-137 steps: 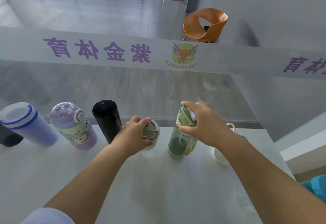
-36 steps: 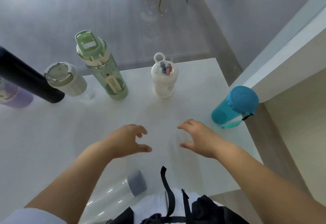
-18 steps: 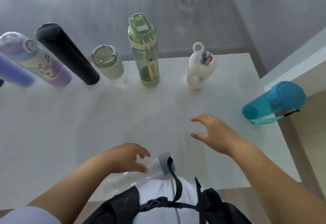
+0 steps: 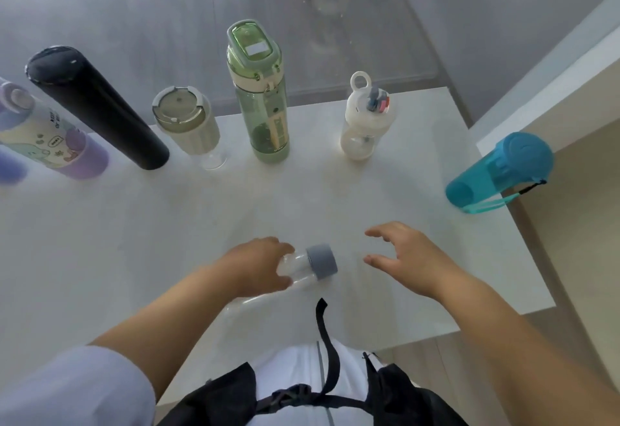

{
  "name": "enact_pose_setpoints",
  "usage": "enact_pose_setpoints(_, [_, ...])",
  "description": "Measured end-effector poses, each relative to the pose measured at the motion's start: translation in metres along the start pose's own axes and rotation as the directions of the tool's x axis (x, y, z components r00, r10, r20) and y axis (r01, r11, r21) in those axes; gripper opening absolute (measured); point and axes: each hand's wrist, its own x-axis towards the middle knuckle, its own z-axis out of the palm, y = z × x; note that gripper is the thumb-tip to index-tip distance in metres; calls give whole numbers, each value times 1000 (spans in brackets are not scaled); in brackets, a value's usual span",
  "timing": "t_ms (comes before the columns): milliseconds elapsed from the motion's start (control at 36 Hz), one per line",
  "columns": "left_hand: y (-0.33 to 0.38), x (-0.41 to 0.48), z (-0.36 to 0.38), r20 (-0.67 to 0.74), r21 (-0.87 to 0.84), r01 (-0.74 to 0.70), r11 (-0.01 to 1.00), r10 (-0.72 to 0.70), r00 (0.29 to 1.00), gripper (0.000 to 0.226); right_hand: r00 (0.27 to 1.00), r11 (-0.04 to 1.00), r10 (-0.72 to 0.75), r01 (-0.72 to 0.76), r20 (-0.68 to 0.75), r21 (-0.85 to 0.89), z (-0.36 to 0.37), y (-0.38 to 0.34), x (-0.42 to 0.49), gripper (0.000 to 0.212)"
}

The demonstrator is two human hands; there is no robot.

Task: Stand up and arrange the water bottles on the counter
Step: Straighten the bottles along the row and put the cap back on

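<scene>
Now left hand (image 4: 258, 266) gripping clear bottle (image 4: 303, 266) near counter (image 4: 134, 241) front edge, right hand (image 4: 407, 258) spread

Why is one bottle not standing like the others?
The clear bottle with the gray cap lies on its side near the front edge of the counter, under the left hand. The green bottle and its neighbours stand upright in a row. The blue bottle stands apart at the right edge.
</scene>
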Motion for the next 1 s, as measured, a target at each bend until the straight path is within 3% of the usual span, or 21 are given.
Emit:
enact_pose_setpoints(83, [2,9,-8,-81,82,-2,997,8,997,63,1000,1000,9,-9,1,-4,-2,1,-1,49])
enact_pose_setpoints(194, [9,17,-14,-80,93,-1,996,8,997,62,1000,1000,20,-20,1,-9,-5,1,-1,49])
enact_pose_setpoints(444, [31,20,-28,-261,-19,-134,991,124,957,61,1000,1000,-11,10,-2,-22,-21,2,3,61])
enact_pose_setpoints(667, [56,31,-48,-384,-123,-281,952,216,898,65,991,990,-101,109,-86,89,-53,-1,9,78])
enact_pose_setpoints(1000, [83,62,-82,-419,-94,-317,944,251,873,66,955,975,-206,220,-212,44,-109,7,21,52])
